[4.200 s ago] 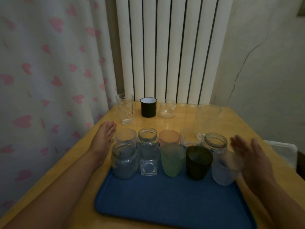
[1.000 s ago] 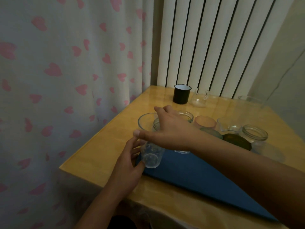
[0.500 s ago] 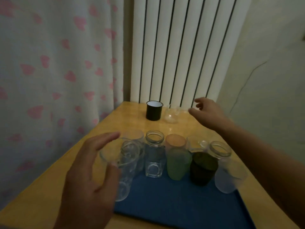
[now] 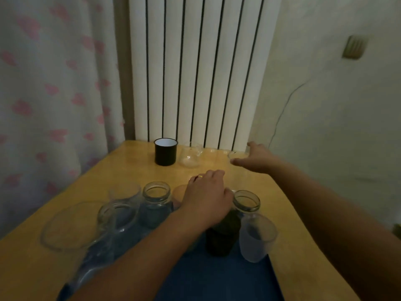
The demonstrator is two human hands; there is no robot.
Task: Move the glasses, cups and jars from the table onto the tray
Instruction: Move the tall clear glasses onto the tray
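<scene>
My right grip (image 4: 256,158) is at the far end of the worktop (image 4: 130,168), fingers spread and straight about the rim of a clear jug (image 4: 237,154). I cannot tell whether they touch it. Left of that grip stand a small glass pitcher (image 4: 191,156) and a black mug (image 4: 165,152) with a white inside, both smooth and round, off the tray (image 4: 217,276).

My left grip (image 4: 206,196) lies palm down over the crowd of cups on the blue tray. Its fingers bend out of sight, so I cannot tell if it holds anything. A dark cup (image 4: 221,237) sits under its wrist, with a jar (image 4: 247,200) and a frosted cup (image 4: 256,237) just right of it.

Half a second ago that grip held the tall glass (image 4: 69,227). Now the glass is blurred, near left of my forearm at the tray's edge.
</scene>
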